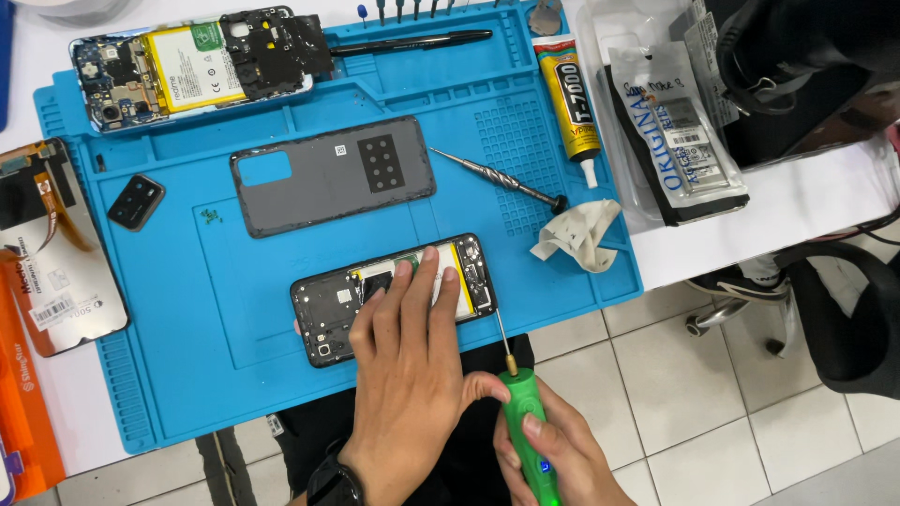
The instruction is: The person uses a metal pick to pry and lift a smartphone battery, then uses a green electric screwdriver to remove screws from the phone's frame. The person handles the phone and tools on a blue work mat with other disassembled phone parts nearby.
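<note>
Fig.: opened phone [394, 298] w/ back cover off, lying on blue work mat [234, 375] atop counter; long axis runs approx. 8–2 o'clock. Left hand [408, 375] rests on it, fingers spread flat, pressing down from 6 o'clock; nearer of the two hands. Right hand [548, 450] wrapped around green electric screwdriver [525, 422], bit tip touching phone's right-end edge at 12 o'clock from the grip. Removed grey back cover [333, 175] lies at 12 o'clock, well apart.
</note>
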